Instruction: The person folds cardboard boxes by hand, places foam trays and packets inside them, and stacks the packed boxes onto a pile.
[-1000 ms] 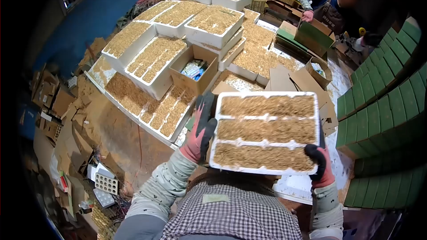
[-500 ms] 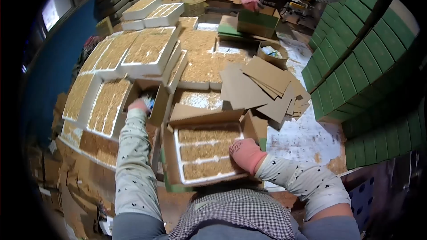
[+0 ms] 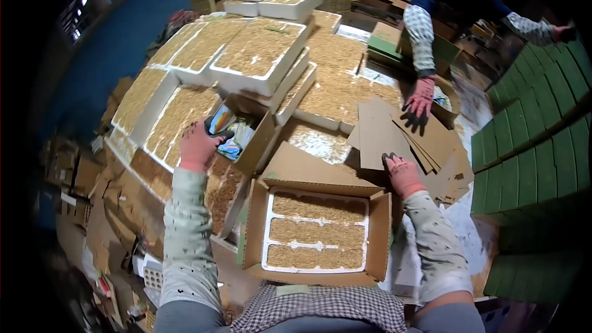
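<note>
Pinching packet (image 3: 221,119) between left fingers (image 3: 224,138), best lightly; touching cardboard (image 3: 377,132) with right fingers (image 3: 389,158), cannot tell whether pinching, best without bending edge.

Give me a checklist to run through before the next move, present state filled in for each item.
1. White foam tray filled with tan shavings-like material inside the open brown cardboard carton: ok, within its walls.
2. Carton top open: ok, nothing covers the tray.
3. Pink-and-black gloved left hand holding a colourful printed packet at the small brown cardboard box: ok; whether just one packet, cannot tell.
4. Pink-and-black gloved right hand gripping the flat brown cardboard sheet: cannot tell; fingertips are at its near end.
5. Cardboard sheets clear of the co-worker's pink-and-black gloved hand: not ok, it reaches over them.
</note>
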Motion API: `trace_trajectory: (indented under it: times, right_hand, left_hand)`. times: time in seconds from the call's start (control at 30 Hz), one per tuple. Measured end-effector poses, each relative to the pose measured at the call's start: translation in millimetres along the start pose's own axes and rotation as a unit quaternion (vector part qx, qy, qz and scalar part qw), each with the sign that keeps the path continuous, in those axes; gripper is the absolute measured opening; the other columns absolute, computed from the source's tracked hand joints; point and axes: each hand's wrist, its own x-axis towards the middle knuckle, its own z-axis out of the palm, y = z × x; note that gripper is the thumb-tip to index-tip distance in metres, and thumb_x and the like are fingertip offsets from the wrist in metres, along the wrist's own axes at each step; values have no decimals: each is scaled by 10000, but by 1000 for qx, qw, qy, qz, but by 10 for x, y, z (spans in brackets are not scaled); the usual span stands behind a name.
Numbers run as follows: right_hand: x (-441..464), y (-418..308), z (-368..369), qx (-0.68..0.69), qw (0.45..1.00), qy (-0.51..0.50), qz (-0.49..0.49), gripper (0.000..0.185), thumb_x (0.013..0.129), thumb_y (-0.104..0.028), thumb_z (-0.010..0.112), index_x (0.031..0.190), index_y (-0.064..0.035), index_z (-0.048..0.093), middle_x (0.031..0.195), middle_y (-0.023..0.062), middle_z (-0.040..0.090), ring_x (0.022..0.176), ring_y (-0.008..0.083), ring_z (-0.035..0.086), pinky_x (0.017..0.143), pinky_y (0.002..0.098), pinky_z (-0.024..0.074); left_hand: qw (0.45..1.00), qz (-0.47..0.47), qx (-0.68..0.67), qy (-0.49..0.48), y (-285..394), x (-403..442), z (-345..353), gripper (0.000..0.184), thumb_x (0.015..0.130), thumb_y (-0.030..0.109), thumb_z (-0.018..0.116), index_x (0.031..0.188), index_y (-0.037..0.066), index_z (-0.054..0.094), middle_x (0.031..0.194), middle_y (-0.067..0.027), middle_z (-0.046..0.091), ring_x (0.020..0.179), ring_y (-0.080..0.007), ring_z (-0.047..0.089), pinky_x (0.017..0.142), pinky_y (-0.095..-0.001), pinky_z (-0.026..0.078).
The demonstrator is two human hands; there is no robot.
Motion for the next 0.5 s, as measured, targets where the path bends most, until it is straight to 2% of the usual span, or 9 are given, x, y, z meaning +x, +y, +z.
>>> trace_trajectory:
  times: [0.03,0.1,0.17,0.23,0.27,0.3,0.37,0.43,0.5]
  right_hand:
    - [-76,7,-192,15,999,-32,-7,388,880,-134,390,1255,-191,471,1201,66,561,1024,221,585,845,378,469]
    - [-306,86,-853,92,984,148,-25,332,832,-93,473,1156,-120,540,972,119,630,808,274,625,660,364,493]
    - [-617,227,-1285,210,887,409,-35,416,767,-33,563,1181,-49,533,858,196,605,749,346,594,673,376,490]
    - [-1155,225,-1639,307,832,451,99,405,772,16,623,1167,-3,539,927,139,643,805,231,628,733,303,497]
    - [-1354,134,-1778,579,665,468,59,418,771,47,624,1180,26,539,1059,97,638,892,157,611,804,286,494]
    - [-1597,-24,-2032,650,609,442,105,439,789,66,599,1220,39,522,1133,107,607,918,145,595,841,276,482]
    - [-2005,-320,-2083,666,674,285,144,445,790,-18,619,1222,35,529,1039,104,648,849,129,612,766,261,500]
    - [-2039,-633,-1897,528,845,87,9,481,758,-130,654,1223,-67,548,778,144,642,685,171,623,681,291,498]
    - [-1921,-1071,-1741,386,913,126,-48,299,793,-178,593,1070,-66,588,842,152,650,744,251,649,672,329,504]
  left_hand:
    - [990,82,-115,21,217,-202,-279,429,621,219,752,1011,89,628,897,-126,645,859,-296,617,771,-378,485]
    - [919,320,-219,79,656,-633,-646,350,605,98,713,948,95,642,743,-95,629,717,-275,623,667,-361,488]
    - [873,455,-121,-125,952,-1225,-715,560,576,172,752,1110,145,582,874,-51,611,813,-229,590,745,-347,436]
    - [855,461,-80,-224,953,-1482,-752,506,597,137,762,1079,101,613,875,-62,628,773,-244,593,768,-347,452]
    - [886,398,-134,-199,870,-1476,-859,522,606,163,770,1096,89,608,890,-70,625,781,-244,588,773,-351,451]
    - [908,336,-186,-168,810,-1410,-1043,541,615,190,779,1114,76,604,906,-78,622,789,-244,584,778,-354,450]
    - [926,298,-207,-106,894,-1381,-1545,515,625,218,776,1098,87,623,883,-106,608,747,-252,580,686,-349,457]
    - [905,382,-119,-144,1000,-1421,-1599,532,560,228,790,1030,108,571,890,-50,573,836,-237,572,778,-360,416]
    - [873,418,-14,-250,936,-1565,-1141,556,585,204,780,1067,113,519,945,-61,550,917,-244,564,803,-373,413]
